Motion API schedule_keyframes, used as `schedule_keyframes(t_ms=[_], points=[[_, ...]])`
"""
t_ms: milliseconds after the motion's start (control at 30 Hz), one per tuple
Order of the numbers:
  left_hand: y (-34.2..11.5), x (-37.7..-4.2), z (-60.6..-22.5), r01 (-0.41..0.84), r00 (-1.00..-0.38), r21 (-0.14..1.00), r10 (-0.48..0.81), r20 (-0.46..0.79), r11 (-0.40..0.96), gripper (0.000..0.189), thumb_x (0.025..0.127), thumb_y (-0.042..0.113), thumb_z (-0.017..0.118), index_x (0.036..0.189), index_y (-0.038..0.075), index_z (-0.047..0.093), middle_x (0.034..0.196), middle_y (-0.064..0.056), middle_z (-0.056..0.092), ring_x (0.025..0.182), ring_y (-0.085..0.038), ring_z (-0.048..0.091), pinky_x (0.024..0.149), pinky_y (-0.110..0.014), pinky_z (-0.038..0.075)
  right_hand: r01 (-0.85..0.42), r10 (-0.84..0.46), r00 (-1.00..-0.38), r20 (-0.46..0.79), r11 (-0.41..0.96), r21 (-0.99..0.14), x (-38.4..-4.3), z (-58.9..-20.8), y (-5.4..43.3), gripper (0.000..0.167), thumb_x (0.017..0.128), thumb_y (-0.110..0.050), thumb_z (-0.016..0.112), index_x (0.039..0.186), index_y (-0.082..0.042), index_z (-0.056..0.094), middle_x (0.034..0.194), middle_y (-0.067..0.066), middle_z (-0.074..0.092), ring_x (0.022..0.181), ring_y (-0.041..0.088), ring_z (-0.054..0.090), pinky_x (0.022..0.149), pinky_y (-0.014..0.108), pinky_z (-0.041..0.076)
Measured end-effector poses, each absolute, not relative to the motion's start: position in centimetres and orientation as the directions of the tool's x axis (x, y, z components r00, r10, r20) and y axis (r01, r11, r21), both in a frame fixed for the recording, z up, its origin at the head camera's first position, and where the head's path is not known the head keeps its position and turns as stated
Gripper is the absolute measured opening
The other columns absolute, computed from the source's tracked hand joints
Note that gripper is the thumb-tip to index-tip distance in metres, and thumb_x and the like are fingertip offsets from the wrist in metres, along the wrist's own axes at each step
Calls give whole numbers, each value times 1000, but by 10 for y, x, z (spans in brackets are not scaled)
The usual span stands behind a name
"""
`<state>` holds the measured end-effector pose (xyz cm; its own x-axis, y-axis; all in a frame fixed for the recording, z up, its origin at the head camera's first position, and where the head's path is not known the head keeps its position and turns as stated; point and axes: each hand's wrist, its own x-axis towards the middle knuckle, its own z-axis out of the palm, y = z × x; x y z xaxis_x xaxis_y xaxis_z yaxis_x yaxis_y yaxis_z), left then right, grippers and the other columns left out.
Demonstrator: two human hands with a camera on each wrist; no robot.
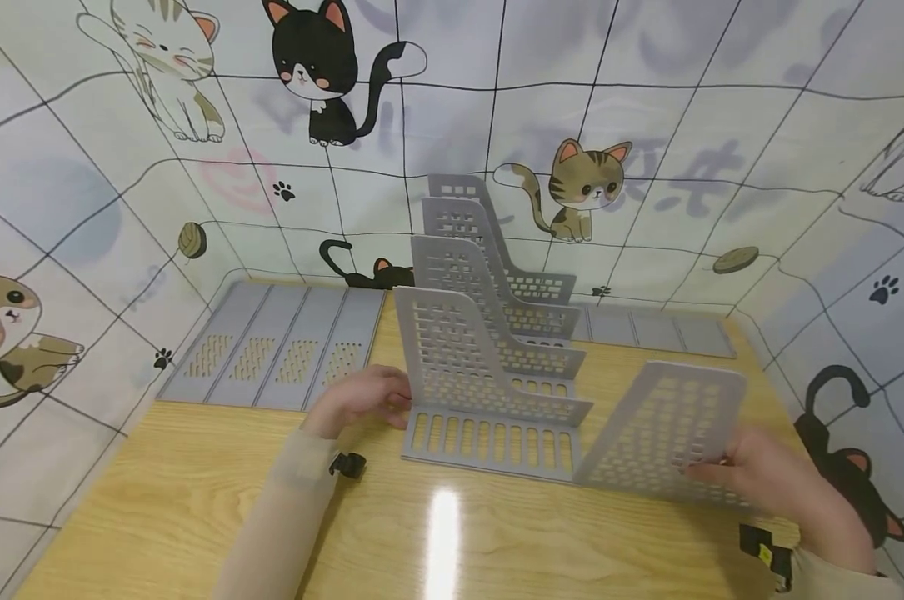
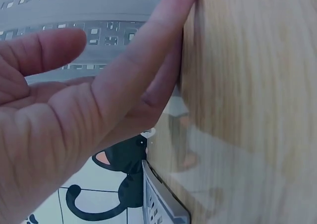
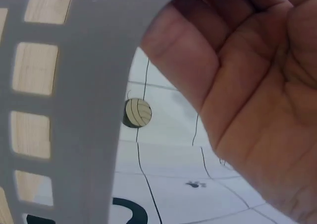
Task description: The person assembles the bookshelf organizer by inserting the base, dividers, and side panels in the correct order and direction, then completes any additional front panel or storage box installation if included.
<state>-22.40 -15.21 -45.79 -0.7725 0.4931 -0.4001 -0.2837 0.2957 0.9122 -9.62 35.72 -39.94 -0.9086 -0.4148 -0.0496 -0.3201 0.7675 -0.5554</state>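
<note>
A grey plastic file rack (image 1: 489, 433) stands on the table, with several upright perforated dividers one behind another and a slotted base. My left hand (image 1: 365, 396) is at the rack's left side, low by the tabletop. Seen from the left wrist, the fingers of that hand (image 2: 99, 95) are extended and the thumb is apart from them. My right hand (image 1: 774, 471) grips the right edge of a grey perforated panel (image 1: 661, 433), which leans beside the rack's front right corner. In the right wrist view, the fingers go behind the panel (image 3: 89, 85).
Flat grey panels with small holes (image 1: 272, 346) lie at the back left of the table (image 1: 197, 492). Another flat grey piece (image 1: 654, 329) lies at the back right, partly hidden behind the rack. A cat-print cloth (image 1: 452, 125) walls the back and both sides.
</note>
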Motion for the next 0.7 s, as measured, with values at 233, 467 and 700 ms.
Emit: schedule_keyframes(t_ms=[233, 467, 700], points=[[-153, -222, -459, -287, -772, 915, 496, -397, 284, 40, 103, 3, 44, 136, -19, 47, 124, -29, 58, 111, -35, 62, 86, -45, 62, -380, -453, -892, -2, 752, -539, -98, -398, 323, 34, 88, -13, 81, 122, -5, 75, 113, 7, 77, 95, -2, 66, 70, 25, 57], [-157, -221, -461, -285, -771, 917, 500, -393, 281, 40, 102, 2, 44, 136, -19, 46, 127, -32, 57, 114, -38, 61, 86, -46, 62, -318, -452, -890, -59, 707, -631, -99, -393, 291, 29, 92, -10, 76, 120, -3, 75, 109, 8, 78, 90, 4, 69, 68, 26, 58], [-156, -222, -462, -302, -761, 906, 498, -416, 295, 37, 103, 2, 45, 134, -17, 48, 125, -29, 58, 110, -35, 63, 87, -45, 62, -397, -499, -866, 17, 667, -630, -104, -394, 237, 9, 94, -11, 74, 98, -5, 80, 79, 0, 74, 61, -5, 46, 52, 21, 43]])
